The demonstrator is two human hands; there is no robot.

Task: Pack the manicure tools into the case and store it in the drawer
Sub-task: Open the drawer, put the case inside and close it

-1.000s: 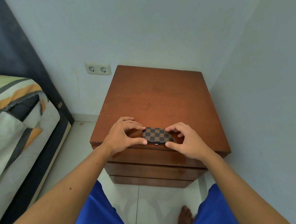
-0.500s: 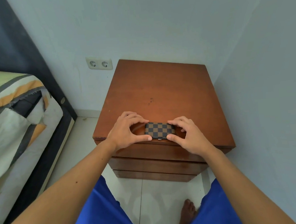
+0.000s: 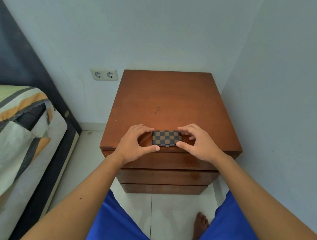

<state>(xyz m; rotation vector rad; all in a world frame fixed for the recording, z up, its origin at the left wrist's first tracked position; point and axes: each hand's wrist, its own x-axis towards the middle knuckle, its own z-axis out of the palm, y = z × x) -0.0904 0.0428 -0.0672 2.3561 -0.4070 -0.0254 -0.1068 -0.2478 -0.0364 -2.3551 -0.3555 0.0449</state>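
A small checkered brown-and-black case (image 3: 166, 137) lies closed on the front edge of a brown wooden nightstand (image 3: 167, 100). My left hand (image 3: 135, 144) cups its left end, thumb at the front edge and fingers over the back. My right hand (image 3: 198, 141) does the same at the right end. Both hands touch the case. Below the top, three drawer fronts (image 3: 169, 173) are shut. No loose manicure tools are in sight.
The nightstand stands in a corner, with the white wall (image 3: 284, 111) close on its right. A bed (image 3: 14, 133) with a striped cover is at the left. A double socket (image 3: 104, 74) is on the back wall. My blue shorts and a bare foot (image 3: 199, 225) are below.
The view has shifted slightly, and both hands stay on the case at the nightstand's front edge. The case looks about the same, still closed and flat.
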